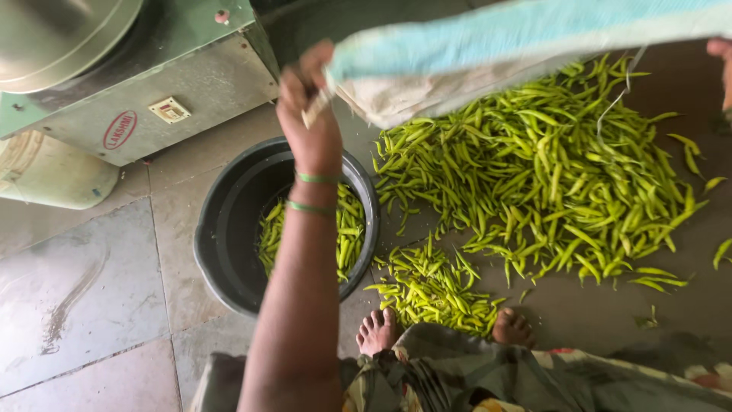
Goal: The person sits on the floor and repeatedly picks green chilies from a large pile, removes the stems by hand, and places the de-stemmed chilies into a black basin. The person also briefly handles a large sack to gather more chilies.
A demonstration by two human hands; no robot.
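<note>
- Clenched tight, my left hand (309, 114) pinches one corner of the pale blue-and-white sack (488, 53), raised over the floor.
- Only a sliver of my right hand (720, 65) shows at the frame edge by the sack's far end; I cannot tell its grip.
- Done well, I judge: keep both corners level so the sack hangs flat.
- I count one sack, one black tub (229, 229) partly filled with chillies, two green bangles (313, 192), and two heaps of green chillies (549, 168) on the tiles, too many to number.

Green-grey machine (152, 84) beside cream drum (46, 175).
</note>
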